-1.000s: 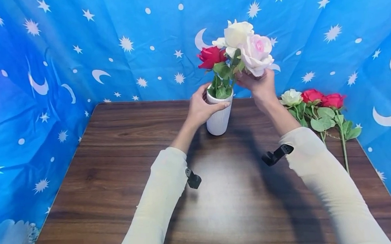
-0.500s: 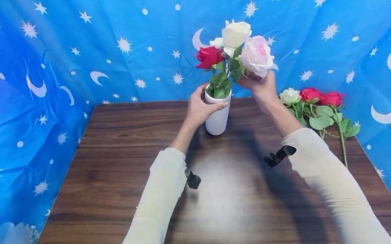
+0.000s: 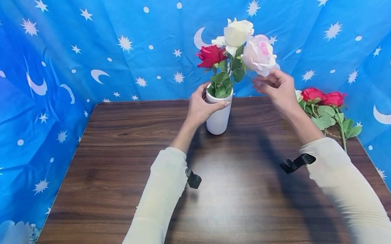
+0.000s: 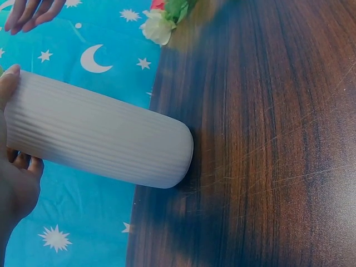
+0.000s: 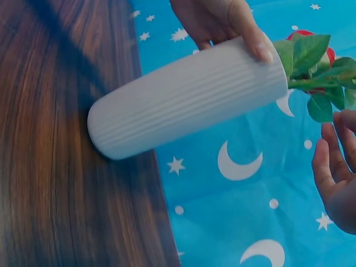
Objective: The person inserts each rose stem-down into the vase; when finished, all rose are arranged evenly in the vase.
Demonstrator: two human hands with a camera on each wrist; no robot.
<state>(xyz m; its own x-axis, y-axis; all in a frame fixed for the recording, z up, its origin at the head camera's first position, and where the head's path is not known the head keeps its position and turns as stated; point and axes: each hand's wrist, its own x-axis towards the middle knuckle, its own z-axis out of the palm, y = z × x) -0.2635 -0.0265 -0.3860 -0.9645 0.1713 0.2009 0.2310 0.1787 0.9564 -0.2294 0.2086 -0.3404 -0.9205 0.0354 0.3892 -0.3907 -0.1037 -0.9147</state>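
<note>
A white ribbed vase [image 3: 218,116] stands on the table and holds a red rose [image 3: 211,56], a white rose [image 3: 238,33] and a pale pink rose [image 3: 260,55]. Its upper part is gripped by my left hand [image 3: 199,105], thumb across the front and fingers behind. My right hand [image 3: 279,88] is just below and right of the pink bloom, its index finger close to the petals; whether it touches them I cannot tell. In the right wrist view, the fingers of the right hand [image 5: 339,172] are loosely bent with nothing seen between them, near the green leaves [image 5: 320,61].
On the right side of the dark wooden table [image 3: 133,161] lie more red roses [image 3: 333,99] and a white one, partly hidden behind my right hand. A blue cloth [image 3: 153,29] with stars and moons hangs behind and at both sides.
My right hand has let go under the pink rose and drawn back to the right. The pink rose leans a little farther right. My left hand stays on the vase.
</note>
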